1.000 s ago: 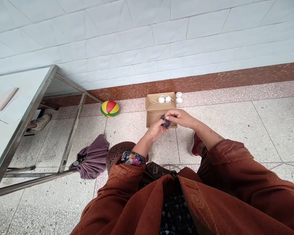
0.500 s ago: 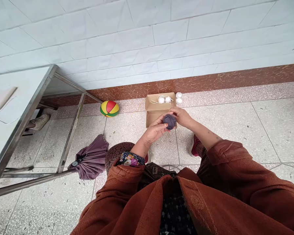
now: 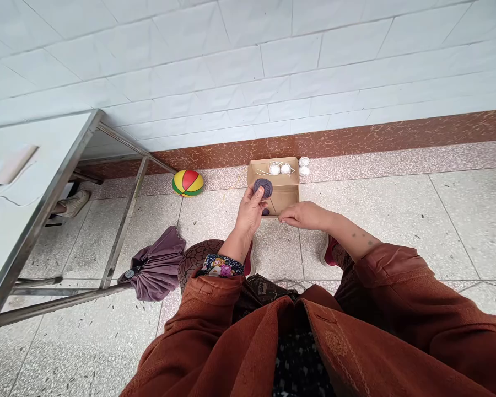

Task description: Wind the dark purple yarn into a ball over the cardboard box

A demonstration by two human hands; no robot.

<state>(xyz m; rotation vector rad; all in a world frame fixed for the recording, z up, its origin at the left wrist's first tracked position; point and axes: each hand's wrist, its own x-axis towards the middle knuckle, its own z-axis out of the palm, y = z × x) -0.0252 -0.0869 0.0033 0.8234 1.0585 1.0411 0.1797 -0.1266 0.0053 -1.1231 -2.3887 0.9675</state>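
Here's the left hand [image 3: 248, 212], its fingers clasped on the dark yarn ball [image 3: 263, 188], held over the open cardboard box [image 3: 287, 196], while the right hand [image 3: 305, 215] curls its fingers at the box's near edge, and whether they grip anything I can't tell! Just below the left fingers peeks a small dark shape [image 3: 266, 212], and beyond the fingers two white yarn balls [image 3: 275, 169] sit in the box's far half, two more [image 3: 303, 161] just outside it; well to the fingers' left, a red-yellow-green ball [image 3: 188, 183] rests on the floor [image 3: 372, 215]

Rests in the left hand [image 3: 250, 209] as a round, dark purple yarn ball [image 3: 265, 185] above an open cardboard box [image 3: 288, 197].
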